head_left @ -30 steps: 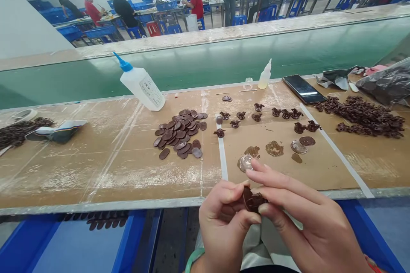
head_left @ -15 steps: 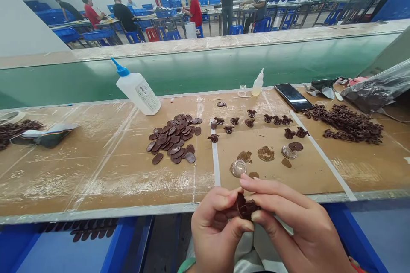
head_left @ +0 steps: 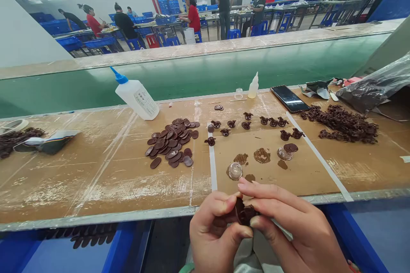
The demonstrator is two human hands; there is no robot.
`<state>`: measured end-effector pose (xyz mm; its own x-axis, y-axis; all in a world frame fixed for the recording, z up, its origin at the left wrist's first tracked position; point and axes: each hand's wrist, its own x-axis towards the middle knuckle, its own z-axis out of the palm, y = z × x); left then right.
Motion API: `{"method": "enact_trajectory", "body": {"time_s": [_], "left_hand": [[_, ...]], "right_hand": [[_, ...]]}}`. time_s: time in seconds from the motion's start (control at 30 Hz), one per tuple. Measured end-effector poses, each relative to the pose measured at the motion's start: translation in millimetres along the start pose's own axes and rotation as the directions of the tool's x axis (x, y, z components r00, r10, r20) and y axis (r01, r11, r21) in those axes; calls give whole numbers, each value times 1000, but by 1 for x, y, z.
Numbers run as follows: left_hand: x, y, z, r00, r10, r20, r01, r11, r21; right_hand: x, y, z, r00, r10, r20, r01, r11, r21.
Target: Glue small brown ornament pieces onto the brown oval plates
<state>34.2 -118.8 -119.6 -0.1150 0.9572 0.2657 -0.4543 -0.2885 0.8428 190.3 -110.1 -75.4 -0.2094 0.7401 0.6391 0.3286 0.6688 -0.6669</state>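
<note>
Both of my hands meet below the front edge of the workbench point(head_left: 96, 179) and pinch one small dark brown piece point(head_left: 243, 214). My left hand point(head_left: 214, 230) grips it from the left with thumb and fingers curled. My right hand point(head_left: 288, 226) presses on it from the right with fingers laid over the top. Ahead on the bench lies a heap of brown oval discs point(head_left: 171, 141). Several small brown figures point(head_left: 246, 124) stand in a row on a cardboard sheet point(head_left: 304, 170). A clear round cap point(head_left: 235, 171) sits just beyond my fingers.
A large white glue bottle with a blue tip point(head_left: 136, 95) leans at the back. A small bottle point(head_left: 253, 86), a phone point(head_left: 289, 99) and a pile of brown parts point(head_left: 342, 121) lie to the right. A green conveyor point(head_left: 192, 72) runs behind. Several people work at far tables.
My hands stay together on the brown piece and shift it slightly between the fingers. The view has tilted a little, so the bench items sit lower and further left.
</note>
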Motion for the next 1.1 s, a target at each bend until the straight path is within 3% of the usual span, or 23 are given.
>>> {"method": "enact_trajectory", "body": {"time_s": [1.1], "left_hand": [[-6, -5, 2, 1000, -9, 29, 8, 998, 59]], "right_hand": [[-4, 2, -9, 1000, -5, -27, 5, 1000, 8]]}}
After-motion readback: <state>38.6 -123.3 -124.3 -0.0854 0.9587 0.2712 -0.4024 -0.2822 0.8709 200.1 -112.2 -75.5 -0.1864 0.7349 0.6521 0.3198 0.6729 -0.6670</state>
